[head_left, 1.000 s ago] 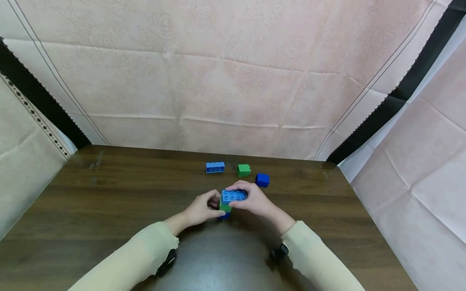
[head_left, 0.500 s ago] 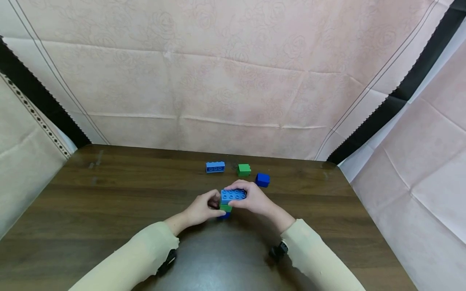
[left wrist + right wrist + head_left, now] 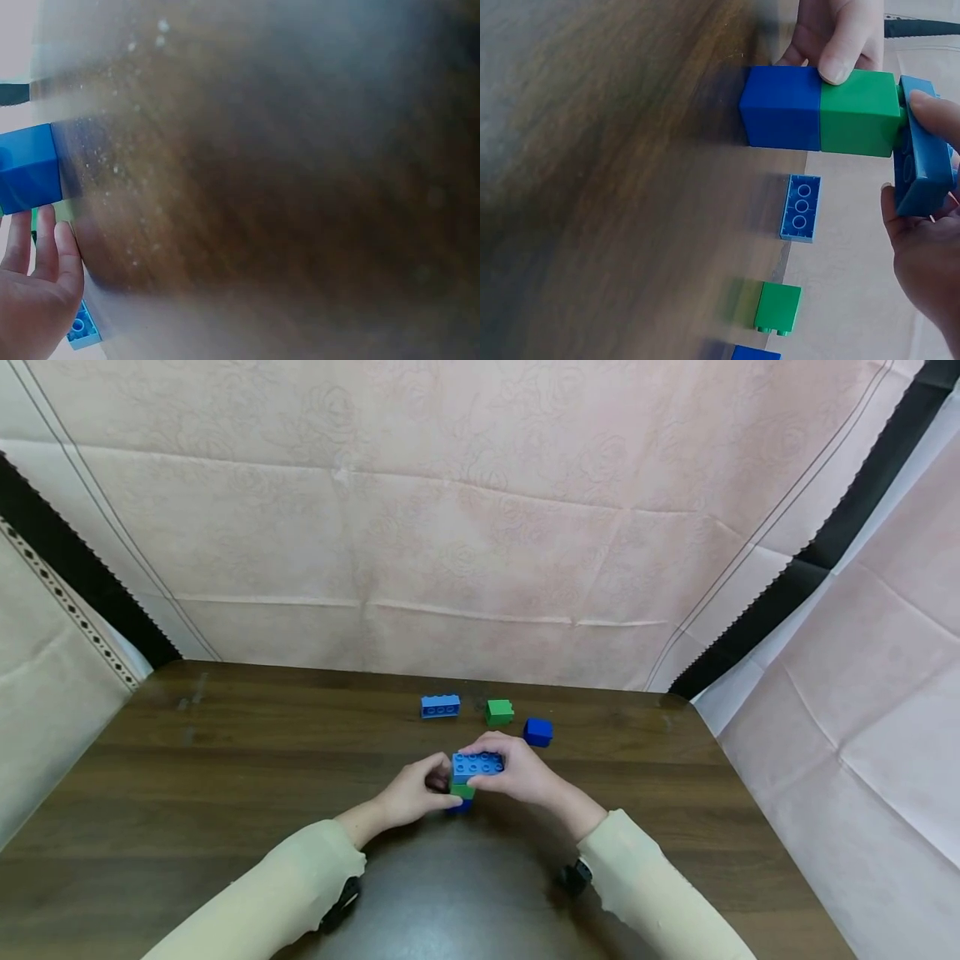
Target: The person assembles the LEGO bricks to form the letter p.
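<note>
A small stack stands on the table, with a dark blue block (image 3: 782, 109) at the bottom and a green block (image 3: 861, 112) on it. My left hand (image 3: 408, 789) holds these two from the left, its thumb near the seam between them. Between thumb and fingers of my right hand (image 3: 521, 770) is a light blue eight-stud brick (image 3: 477, 764), studs up. In the right wrist view this brick sits slightly tilted over the green block, with a gap and green studs showing between. The left wrist view catches the dark blue block (image 3: 30, 169) only at its edge.
Behind the hands lie a light blue brick (image 3: 440, 706) on its side, a green block (image 3: 499, 712) and a dark blue block (image 3: 538, 732). They rest on the brown wooden table (image 3: 225, 760). A pale patterned cloth (image 3: 450, 543) hangs beyond the table's far edge.
</note>
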`<act>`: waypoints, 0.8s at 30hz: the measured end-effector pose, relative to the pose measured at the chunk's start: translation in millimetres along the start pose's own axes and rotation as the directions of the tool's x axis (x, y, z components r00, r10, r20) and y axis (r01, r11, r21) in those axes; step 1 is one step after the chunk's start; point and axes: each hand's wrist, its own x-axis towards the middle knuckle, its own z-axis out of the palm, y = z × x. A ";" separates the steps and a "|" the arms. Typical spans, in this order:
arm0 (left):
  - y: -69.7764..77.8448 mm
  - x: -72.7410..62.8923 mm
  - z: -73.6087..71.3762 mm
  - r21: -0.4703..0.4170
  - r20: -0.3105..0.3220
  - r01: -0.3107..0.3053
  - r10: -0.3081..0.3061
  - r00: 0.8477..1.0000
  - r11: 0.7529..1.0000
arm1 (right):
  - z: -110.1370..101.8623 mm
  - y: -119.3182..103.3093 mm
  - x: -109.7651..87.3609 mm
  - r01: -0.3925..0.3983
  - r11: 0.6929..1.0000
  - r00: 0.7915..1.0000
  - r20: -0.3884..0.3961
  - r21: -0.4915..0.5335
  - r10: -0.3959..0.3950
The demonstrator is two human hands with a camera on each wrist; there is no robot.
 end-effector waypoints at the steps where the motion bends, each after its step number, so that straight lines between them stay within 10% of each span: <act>1: 0.0 -0.1 -0.2 0.002 0.000 0.002 -0.002 1.000 1.000 | 0.3 0.1 -0.3 0.011 1.000 1.000 -0.001 -0.012 -0.011; 24: -0.6 0.1 -0.1 0.002 -0.003 0.014 -0.014 1.000 1.000 | 2.6 7.9 -1.7 -0.043 0.999 0.999 0.006 0.010 0.043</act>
